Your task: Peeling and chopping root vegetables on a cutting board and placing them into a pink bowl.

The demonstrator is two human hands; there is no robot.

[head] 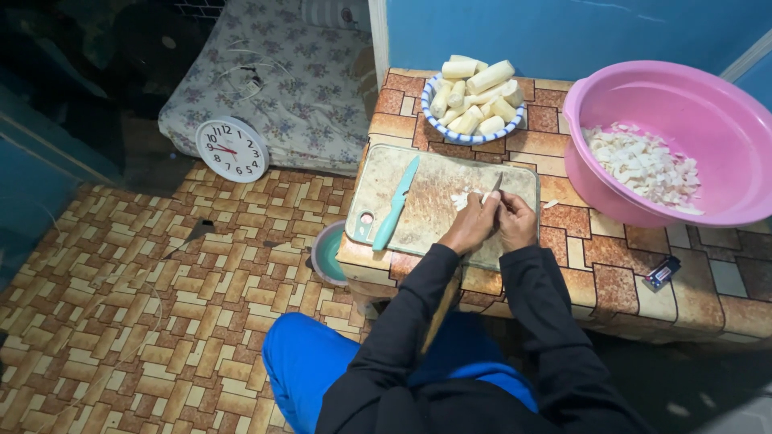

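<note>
Both hands meet over the cutting board (426, 210), left hand (471, 225) curled on small white pieces (461, 198), right hand (516, 222) gripping a knife (493, 188) whose blade points away, just above them.

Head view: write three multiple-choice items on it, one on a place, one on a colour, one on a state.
1. Where does the teal knife lie?
A. in the pink basin
B. on the cutting board's left part
C. on the floor

2. What colour is the basin holding the chopped pieces?
A. pink
B. green
C. white

3. How are the hands?
A. apart, resting idle
B. under the table
C. close together over the cutting board

Key: B, it rests there untouched; A, its wall is pink; C, left hand and right hand meet at a blade.
</note>
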